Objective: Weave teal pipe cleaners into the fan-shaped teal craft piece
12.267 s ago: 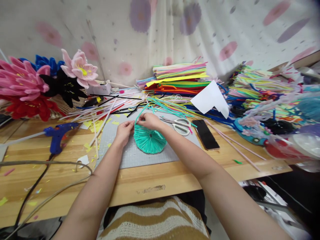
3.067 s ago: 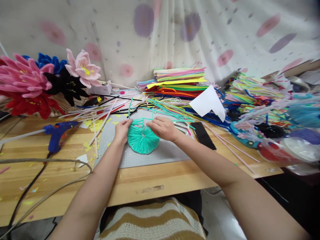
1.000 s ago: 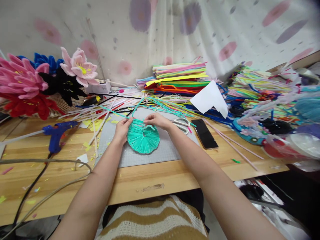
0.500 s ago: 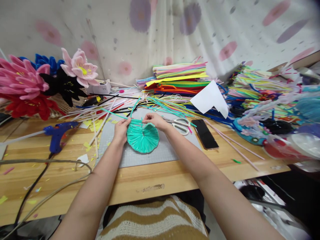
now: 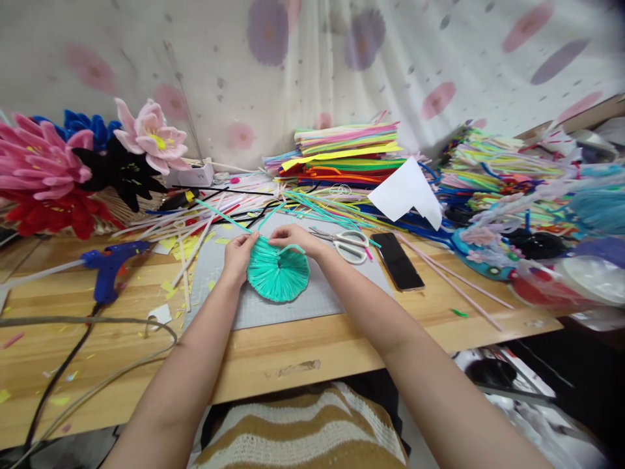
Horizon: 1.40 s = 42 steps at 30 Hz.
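A round turquoise disc wound from pipe cleaners [image 5: 278, 277], with a small hole in its middle, is held over the grey cutting mat [image 5: 322, 299]. My left hand [image 5: 239, 256] grips the disc's upper left edge between thumb and fingers. At the top edge, my right hand [image 5: 290, 238] pinches a turquoise pipe cleaner, whose short end curls out below the fingers. Two longer turquoise strands stick up from the disc beyond my hands. White-handled scissors [image 5: 350, 246] lie just right of my right hand, their blades partly hidden.
A black phone [image 5: 398, 262] lies right of the mat. Piled pipe cleaners [image 5: 346, 146] line the back. At left are a blue glue gun [image 5: 108, 264] with its cord and fuzzy flowers [image 5: 151, 137]. A white paper piece [image 5: 407, 194] leans on the pile at right.
My right hand has moved slightly left along the disc's top edge, toward my left hand. The short turquoise end now points right, and the loose strands have shifted.
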Tool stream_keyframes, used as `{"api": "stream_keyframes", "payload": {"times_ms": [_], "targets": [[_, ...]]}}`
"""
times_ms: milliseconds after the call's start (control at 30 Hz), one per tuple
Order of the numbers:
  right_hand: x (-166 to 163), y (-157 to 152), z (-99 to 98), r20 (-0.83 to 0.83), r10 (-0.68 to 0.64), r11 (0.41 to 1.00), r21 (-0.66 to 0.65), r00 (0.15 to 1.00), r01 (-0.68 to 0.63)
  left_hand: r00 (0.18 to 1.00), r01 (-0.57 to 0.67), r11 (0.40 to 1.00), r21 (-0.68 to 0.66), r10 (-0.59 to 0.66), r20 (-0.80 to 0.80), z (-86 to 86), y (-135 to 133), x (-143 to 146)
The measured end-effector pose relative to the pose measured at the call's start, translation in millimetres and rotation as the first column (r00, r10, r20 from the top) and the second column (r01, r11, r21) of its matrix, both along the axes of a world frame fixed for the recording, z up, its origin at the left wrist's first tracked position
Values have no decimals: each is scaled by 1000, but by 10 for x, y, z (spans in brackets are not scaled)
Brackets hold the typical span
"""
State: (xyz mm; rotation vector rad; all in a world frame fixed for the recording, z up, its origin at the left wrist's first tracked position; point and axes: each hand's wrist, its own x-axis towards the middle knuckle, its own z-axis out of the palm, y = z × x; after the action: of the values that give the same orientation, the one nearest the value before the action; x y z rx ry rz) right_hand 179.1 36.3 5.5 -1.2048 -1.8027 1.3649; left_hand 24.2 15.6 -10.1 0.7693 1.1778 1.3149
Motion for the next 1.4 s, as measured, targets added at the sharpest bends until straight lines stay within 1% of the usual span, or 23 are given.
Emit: {"api": "stream_keyframes", "payload": {"times_ms": [167, 267, 367, 533, 633, 700, 733, 767, 800, 833, 867, 900, 933, 967, 1000, 1067, 1200, 1333, 1400], "targets": [[-55, 5, -49, -37, -49, 999, 7, 998, 49, 1000, -5, 1000, 2, 5, 26, 16, 1, -4], [-59, -21, -14, -67, -26, 1000, -11, 997, 25, 999, -20, 1000, 4, 20, 41, 19, 3, 5], [-91, -25, 6, -71, -13, 1000, -11, 997, 12, 1000, -17, 1000, 17, 17, 23, 11, 2, 16], [-177, 26, -36, -48, -80, 996, 42, 996, 82, 1000, 26, 998, 53, -25, -14, -6, -3, 10], [-198, 32, -43, -24, -111, 990, 83, 994, 112, 999, 54, 998, 22, -54, 0, -12, 9, 0], [-196, 22, -32, 0, -127, 985, 118, 992, 126, 999, 50, 999, 4, -50, 12, -9, 13, -2], [-193, 16, -27, 13, -135, 982, 133, 991, 132, 1000, 21, 1000, 11, -21, 1, -3, 8, -2], [-190, 11, -23, 26, -145, 979, 145, 989, 140, 999, -34, 999, 41, 36, -32, 6, -4, 0], [-186, 9, -21, 42, -157, 976, 157, 987, 148, 989, -111, 988, 102, 121, -89, 19, -23, 2], [-183, 8, -22, 58, -172, 973, 168, 983, 160, 963, -190, 964, 187, 220, -157, 36, -50, 5], [-181, 10, -24, 73, -187, 968, 180, 980, 172, 913, -262, 917, 301, 337, -229, 54, -81, 10], [-181, 12, -27, 83, -202, 964, 194, 976, 183, 859, -273, 873, 404, 410, -306, 74, -115, 16], [-181, 15, -29, 89, -211, 960, 209, 973, 189, 827, -221, 858, 464, 417, -378, 92, -147, 23], [-181, 16, -30, 89, -216, 955, 224, 972, 192, 813, -151, 861, 487, 388, -434, 107, -175, 31], [-182, 15, -29, 84, -218, 952, 239, 972, 193, 810, -105, 865, 490, 361, -463, 117, -196, 39], [-180, 7, -18, 77, -211, 946, 269, 974, 184, 825, -63, 886, 459, 305, -475, 123, -211, 51], [-162, -21, 13, 99, -188, 928, 342, 977, 144, 893, -75, 928, 364, 225, -390, 88, -152, 41], [-144, -37, 21, 94, -179, 909, 396, 979, 128, 949, -50, 951, 304, 140, -283, 64, -81, 20], [-146, -45, 25, 86, -171, 900, 418, 981, 120, 969, -57, 963, 262, 117, -218, 73, -62, 18]]}}
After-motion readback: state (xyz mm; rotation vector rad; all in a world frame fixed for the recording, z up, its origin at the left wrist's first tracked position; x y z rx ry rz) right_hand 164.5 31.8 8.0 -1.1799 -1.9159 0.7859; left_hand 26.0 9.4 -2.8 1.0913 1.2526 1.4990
